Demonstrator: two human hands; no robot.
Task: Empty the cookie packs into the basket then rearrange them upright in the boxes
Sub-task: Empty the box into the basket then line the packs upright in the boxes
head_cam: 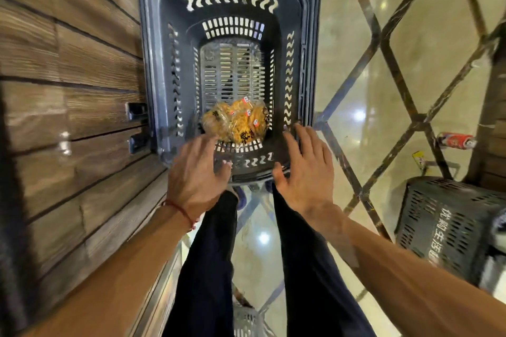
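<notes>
Black plastic basket [298, 35], cookie packs [236, 122] piled at its near end, left hand [194, 175] and right hand [304, 169] both spread open over its near rim, holding nothing

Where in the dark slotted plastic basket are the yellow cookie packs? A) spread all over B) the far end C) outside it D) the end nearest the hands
D: the yellow clear-wrapped cookie packs sit heaped at the dark slotted plastic basket's end, nearest the left hand and right hand.
</notes>
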